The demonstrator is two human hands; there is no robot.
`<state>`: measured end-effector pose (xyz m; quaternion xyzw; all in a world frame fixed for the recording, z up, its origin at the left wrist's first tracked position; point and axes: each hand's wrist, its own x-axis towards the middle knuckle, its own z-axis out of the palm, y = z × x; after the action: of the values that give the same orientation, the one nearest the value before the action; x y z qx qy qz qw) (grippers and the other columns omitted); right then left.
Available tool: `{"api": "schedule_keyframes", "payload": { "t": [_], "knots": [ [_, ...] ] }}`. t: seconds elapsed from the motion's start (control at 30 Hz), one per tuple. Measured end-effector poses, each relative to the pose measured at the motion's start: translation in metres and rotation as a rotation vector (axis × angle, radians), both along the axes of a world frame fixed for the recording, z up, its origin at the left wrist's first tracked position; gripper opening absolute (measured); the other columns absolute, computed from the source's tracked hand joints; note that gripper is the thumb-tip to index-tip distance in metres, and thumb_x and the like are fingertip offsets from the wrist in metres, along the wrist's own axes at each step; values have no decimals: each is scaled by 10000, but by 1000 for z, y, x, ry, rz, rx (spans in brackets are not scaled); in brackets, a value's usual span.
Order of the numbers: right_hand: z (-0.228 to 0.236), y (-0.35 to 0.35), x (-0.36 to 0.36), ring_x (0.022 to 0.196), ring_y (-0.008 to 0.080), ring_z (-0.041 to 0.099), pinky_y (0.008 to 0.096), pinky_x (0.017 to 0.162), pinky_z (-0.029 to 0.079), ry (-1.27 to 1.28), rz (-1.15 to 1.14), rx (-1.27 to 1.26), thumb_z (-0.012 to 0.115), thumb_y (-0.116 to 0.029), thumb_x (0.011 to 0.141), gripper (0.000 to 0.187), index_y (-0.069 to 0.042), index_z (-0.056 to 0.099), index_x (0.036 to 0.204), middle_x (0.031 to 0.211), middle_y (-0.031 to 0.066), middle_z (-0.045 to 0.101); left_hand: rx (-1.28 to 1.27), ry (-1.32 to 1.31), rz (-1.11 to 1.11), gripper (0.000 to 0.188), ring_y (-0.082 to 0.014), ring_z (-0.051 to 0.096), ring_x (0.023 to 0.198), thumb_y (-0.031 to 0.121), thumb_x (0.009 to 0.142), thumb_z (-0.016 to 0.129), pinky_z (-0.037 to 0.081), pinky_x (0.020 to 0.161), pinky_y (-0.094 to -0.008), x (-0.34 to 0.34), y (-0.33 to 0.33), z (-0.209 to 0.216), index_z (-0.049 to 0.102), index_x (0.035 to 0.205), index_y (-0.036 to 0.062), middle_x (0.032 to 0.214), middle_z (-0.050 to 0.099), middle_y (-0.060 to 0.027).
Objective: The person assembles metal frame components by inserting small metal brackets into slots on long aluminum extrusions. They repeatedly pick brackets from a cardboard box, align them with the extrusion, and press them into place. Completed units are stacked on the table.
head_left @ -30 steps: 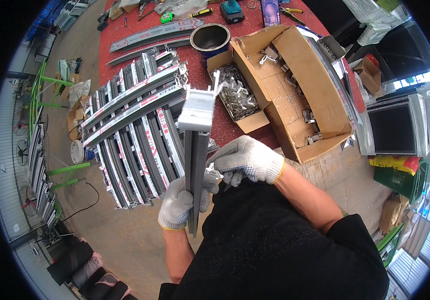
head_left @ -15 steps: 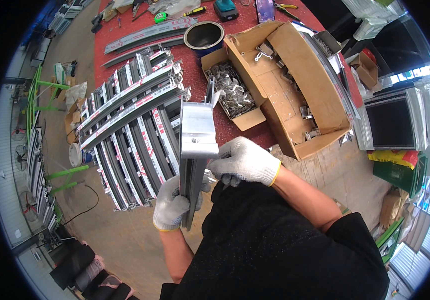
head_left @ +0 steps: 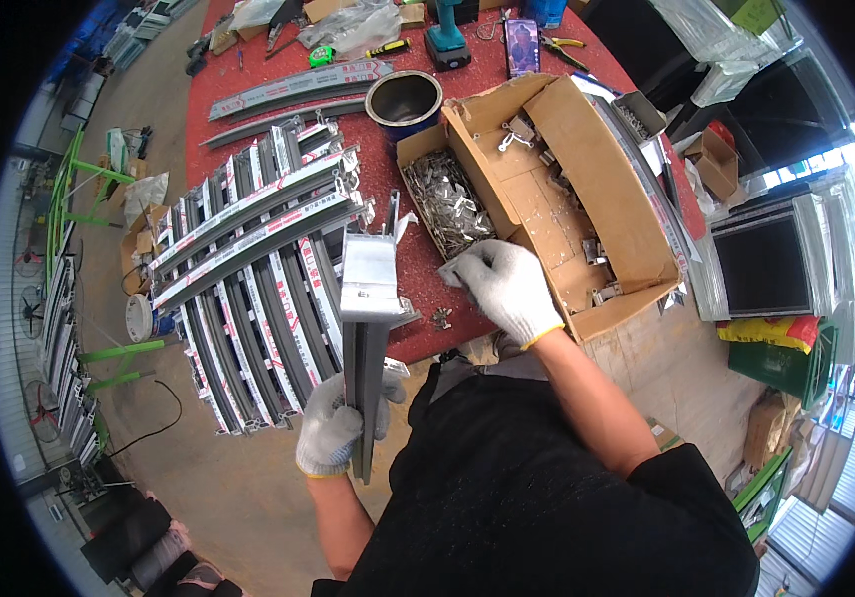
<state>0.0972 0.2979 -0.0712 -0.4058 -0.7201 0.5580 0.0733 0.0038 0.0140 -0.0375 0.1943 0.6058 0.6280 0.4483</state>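
My left hand (head_left: 330,433), in a white knit glove, grips a dark grey metal profile (head_left: 365,383) that stands up in front of me. A silver metal bracket (head_left: 370,277) caps its upper end. My right hand (head_left: 509,294), gloved too, is closed at the near end of a small cardboard box (head_left: 410,149). A small flat silver metal piece (head_left: 450,272) shows at its fingertips; its exact kind is unclear. Many thin metal pieces (head_left: 447,204) fill that box. A few small screws (head_left: 440,318) lie on the red table between my hands.
A larger cardboard box (head_left: 607,199) with loose brackets stands at the right. Crossed stacks of labelled profiles (head_left: 258,289) lie at the left. Farther back are a dark bowl (head_left: 405,99), a cordless drill (head_left: 447,45), a phone (head_left: 522,48) and pliers (head_left: 564,50).
My right hand has left the profile and moved right and forward to the small box, a silver piece at its fingertips. The left hand still holds the profile, slightly lower in view.
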Motion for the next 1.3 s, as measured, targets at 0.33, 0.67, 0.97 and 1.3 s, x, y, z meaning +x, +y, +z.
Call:
{"api": "schedule_keyframes", "payload": {
  "t": [0.33, 0.67, 0.97, 1.3],
  "knots": [
    [-64, -27, 52, 999, 443, 802, 512, 934, 622, -255, 215, 147, 707, -306, 993, 310, -39, 865, 972, 1012, 274, 806, -106, -93, -20, 1147, -131, 693, 697, 890, 807, 814, 521, 608, -283, 2, -11, -1, 726, 1337, -123, 1067, 789, -149],
    [-76, -46, 60, 1048, 506, 783, 549, 933, 628, -145, 130, 313, 661, -210, 1051, 348, 11, 751, 1305, 1089, 309, 800, -74, -150, -106, 1092, -151, 704, 721, 840, 841, 812, 523, 624, -280, 0, -7, -5, 732, 1342, -126, 1108, 786, -189],
    [-12, -55, 37, 1166, 246, 780, 399, 1047, 606, 465, 608, -263, 814, -92, 1005, 302, -4, 806, 1294, 1242, 139, 813, -10, -239, -135, 1054, -158, 689, 691, 798, 893, 802, 515, 599, -290, 0, -5, -15, 722, 1298, -171, 1130, 786, -234],
    [-18, -52, 36, 1220, 265, 749, 406, 1079, 583, 601, 686, -411, 842, -74, 964, 275, 2, 813, 1227, 1293, 145, 776, 46, -295, -47, 1143, -189, 673, 636, 863, 839, 808, 506, 544, -303, 10, -10, -14, 707, 1275, -188, 1078, 788, -271]
  ]
}}
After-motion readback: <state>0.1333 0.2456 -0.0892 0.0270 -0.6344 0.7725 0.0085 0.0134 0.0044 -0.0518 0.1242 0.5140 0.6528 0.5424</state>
